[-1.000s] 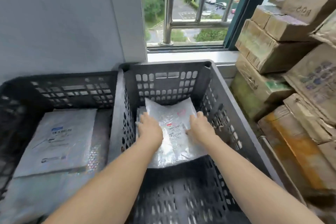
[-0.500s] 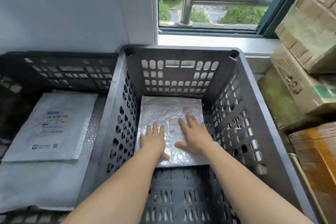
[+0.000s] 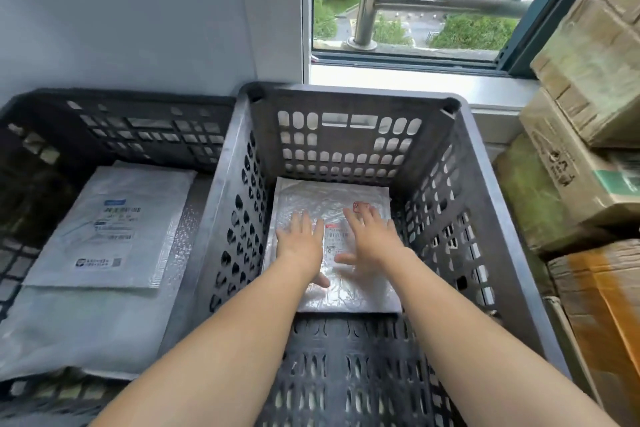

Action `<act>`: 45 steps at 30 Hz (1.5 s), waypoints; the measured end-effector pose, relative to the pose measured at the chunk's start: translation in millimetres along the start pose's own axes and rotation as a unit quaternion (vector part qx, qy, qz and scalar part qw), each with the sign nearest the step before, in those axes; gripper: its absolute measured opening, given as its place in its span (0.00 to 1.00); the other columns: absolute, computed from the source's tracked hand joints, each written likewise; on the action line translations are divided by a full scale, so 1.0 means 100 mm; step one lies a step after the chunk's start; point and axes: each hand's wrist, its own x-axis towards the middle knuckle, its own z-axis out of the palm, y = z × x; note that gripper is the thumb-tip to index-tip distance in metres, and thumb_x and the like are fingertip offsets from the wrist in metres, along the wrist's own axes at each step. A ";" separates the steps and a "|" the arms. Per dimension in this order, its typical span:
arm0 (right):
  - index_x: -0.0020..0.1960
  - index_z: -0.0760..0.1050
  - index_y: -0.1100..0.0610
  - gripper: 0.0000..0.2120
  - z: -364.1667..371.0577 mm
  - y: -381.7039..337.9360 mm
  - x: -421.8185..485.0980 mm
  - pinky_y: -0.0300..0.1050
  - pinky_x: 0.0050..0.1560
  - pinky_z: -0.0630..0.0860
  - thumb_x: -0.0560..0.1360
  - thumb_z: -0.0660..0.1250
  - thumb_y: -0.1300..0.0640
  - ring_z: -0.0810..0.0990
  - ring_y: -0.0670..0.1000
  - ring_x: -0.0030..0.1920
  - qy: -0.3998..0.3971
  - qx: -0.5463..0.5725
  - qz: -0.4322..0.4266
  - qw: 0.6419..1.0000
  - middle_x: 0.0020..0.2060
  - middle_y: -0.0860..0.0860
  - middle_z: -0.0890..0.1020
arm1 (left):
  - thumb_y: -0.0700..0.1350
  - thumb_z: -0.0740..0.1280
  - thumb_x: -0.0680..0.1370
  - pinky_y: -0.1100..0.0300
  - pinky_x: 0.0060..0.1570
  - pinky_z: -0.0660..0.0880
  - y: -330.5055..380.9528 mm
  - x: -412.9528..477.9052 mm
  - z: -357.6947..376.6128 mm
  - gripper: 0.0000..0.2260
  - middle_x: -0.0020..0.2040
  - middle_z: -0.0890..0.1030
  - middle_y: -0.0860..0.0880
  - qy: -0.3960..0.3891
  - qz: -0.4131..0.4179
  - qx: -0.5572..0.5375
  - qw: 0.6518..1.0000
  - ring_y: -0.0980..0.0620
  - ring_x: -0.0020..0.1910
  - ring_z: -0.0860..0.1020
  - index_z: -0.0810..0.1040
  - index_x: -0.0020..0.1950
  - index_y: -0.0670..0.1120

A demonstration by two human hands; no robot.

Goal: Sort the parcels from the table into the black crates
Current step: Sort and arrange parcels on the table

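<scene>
Hidden: the left hand [image 3: 300,243] and right hand [image 3: 372,239] are covering the middle of the parcel [image 3: 322,198]. Only a strip of its label [image 3: 337,236] is showing between them.
Hard to make out: the label's print is blurring past reading. Whether the palms are pressing down or only resting, I cannot tell.
Cut off: the left crate [image 3: 121,97] is running out of frame at 9 o'clock and at 7 o'clock. The cartons [image 3: 585,73] are running out at 3 o'clock. Both forearms are entering from 6 o'clock.
Parcel, look: a silver, crinkled, rectangular mailer that is catching the light. It is carrying a white label at centre and a red mark [image 3: 360,206] towards its 1 o'clock corner.
Parcel, place: it is lying flat on the floor of the right crate [image 3: 349,104], at the 12 o'clock end, with its far edge close to the back wall. The 6 o'clock half of the floor is showing bare slots.
Left hand: it is lying on the parcel's 9 o'clock half, fingers straight and slightly spread, gripping nothing.
Right hand: it is lying on the parcel's 3 o'clock half, fingers straight and spread, thumb pointing towards 9 o'clock, gripping nothing.
Left crate, contents: a white mailer [image 3: 114,225] with a printed label is lying on top of a larger grey bag [image 3: 76,329].
Surroundings: a window [image 3: 415,28] with a steel railing [image 3: 446,0] is standing at 12 o'clock to 1 o'clock. The cartons are stacking up beside the right crate.
</scene>
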 end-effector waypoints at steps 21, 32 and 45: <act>0.81 0.39 0.45 0.42 -2.09 -1.70 -1.49 0.65 0.76 0.47 0.77 0.56 0.30 0.42 0.53 0.80 0.318 -0.078 -0.003 0.945 0.81 0.49 0.43 | 0.72 0.55 0.76 0.37 0.75 0.47 -1.82 -2.48 -1.49 0.44 0.81 0.36 0.45 0.364 -0.040 0.050 0.929 0.41 0.79 0.36 0.36 0.80 0.51; 0.81 0.40 0.46 0.42 -1.48 -4.77 -1.99 0.65 0.75 0.45 0.77 0.56 0.30 0.42 0.54 0.80 0.316 -0.080 -0.155 0.933 0.81 0.48 0.43 | 0.72 0.56 0.76 0.36 0.75 0.46 -4.22 -4.17 0.22 0.44 0.81 0.39 0.46 0.358 -0.162 -0.023 0.919 0.41 0.80 0.39 0.39 0.81 0.53; 0.81 0.42 0.46 0.42 -0.40 -7.38 -1.66 0.64 0.76 0.48 0.76 0.58 0.31 0.44 0.54 0.80 0.230 -0.089 -0.319 0.915 0.81 0.51 0.45 | 0.71 0.55 0.76 0.37 0.75 0.47 -6.16 -4.96 2.03 0.43 0.81 0.38 0.45 0.245 -0.319 -0.115 0.908 0.41 0.79 0.37 0.37 0.80 0.53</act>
